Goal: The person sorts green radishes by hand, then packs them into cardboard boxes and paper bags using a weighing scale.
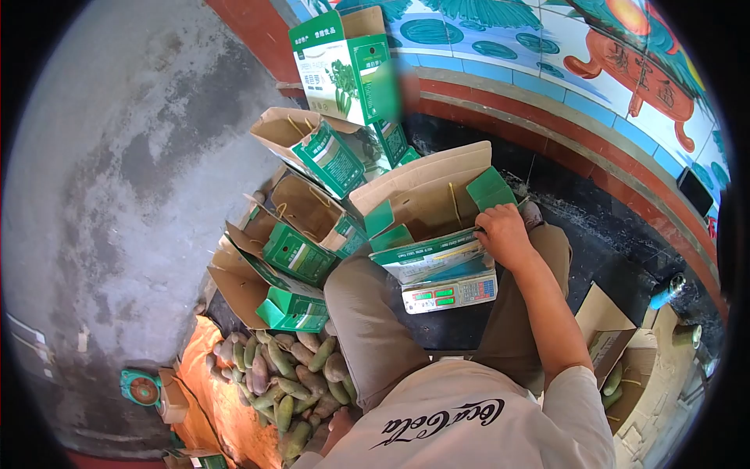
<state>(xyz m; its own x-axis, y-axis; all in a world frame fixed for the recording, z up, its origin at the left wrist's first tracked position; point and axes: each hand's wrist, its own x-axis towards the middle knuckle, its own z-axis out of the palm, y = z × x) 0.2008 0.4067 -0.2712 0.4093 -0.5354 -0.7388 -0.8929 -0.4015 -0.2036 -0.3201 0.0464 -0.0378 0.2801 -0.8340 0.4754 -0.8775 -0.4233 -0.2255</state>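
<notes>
An open green and white cardboard box [426, 207] stands on a digital scale [451, 295] between the person's knees. My right hand [504, 230] grips the box's near rim at its right corner, fingers bent over the edge. My left hand [338, 426] is low at the left of the body, against the pile of green and purplish radishes [285, 383]; its fingers are hidden, so what it holds cannot be made out. The part of the box interior in view shows bare cardboard and a yellow cord handle.
More open boxes [301, 242] stand at the left, with a closed-sided one [332, 74] behind. An orange sheet [195, 391] lies under the radishes. At the right are a box with radishes [625, 379], a blue can [666, 293] and a phone [694, 191] by the tiled wall.
</notes>
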